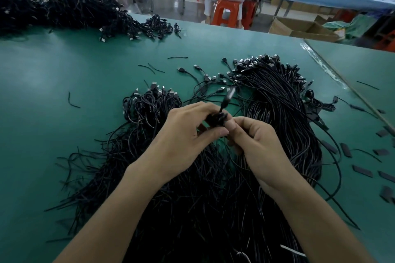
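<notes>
Left hand (183, 134), cable (225, 100) plug-end up-right.

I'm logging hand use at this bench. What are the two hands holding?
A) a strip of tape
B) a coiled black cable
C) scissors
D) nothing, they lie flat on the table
B: the left hand and the right hand both pinch one small coiled cable between them, its plug sticking up.
</notes>
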`<state>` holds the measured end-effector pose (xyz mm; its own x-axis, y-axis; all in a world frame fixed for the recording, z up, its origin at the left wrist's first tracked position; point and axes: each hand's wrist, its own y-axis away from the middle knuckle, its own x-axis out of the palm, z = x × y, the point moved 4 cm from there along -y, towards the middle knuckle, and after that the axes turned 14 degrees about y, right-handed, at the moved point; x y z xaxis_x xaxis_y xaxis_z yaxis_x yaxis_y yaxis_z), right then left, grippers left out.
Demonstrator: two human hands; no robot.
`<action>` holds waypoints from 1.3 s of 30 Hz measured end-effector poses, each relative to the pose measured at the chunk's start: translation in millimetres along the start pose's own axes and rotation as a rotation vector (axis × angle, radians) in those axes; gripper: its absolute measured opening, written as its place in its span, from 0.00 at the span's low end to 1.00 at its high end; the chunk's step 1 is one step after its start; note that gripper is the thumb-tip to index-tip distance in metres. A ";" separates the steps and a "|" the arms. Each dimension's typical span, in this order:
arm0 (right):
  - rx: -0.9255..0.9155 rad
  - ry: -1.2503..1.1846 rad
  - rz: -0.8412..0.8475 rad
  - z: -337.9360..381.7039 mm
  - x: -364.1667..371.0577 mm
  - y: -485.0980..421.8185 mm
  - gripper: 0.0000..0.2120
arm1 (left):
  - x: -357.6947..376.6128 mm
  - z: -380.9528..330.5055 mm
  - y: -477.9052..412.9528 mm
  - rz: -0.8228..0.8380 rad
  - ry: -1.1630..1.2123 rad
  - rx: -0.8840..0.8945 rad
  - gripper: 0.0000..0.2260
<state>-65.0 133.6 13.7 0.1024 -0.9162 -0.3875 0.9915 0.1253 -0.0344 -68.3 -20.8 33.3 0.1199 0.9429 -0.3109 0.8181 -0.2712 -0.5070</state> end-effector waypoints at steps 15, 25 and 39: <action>0.231 -0.550 0.165 -2.4 6.9 1.2 0.06 | -0.6 -4.4 8.4 -0.041 -0.311 0.435 0.15; 0.137 1.112 0.156 -42.4 -37.7 -7.7 0.14 | -28.0 30.3 -4.3 -0.323 0.054 -0.116 0.06; 0.184 1.094 0.169 -39.8 -12.6 -0.5 0.10 | -60.3 110.4 -34.7 -0.281 -0.580 -0.727 0.19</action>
<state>-70.0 160.2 -18.1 0.2008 -0.0536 -0.9782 0.9776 0.0749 0.1966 -165.9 -89.6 -19.0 -0.2698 0.6599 -0.7013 0.9456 0.3192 -0.0634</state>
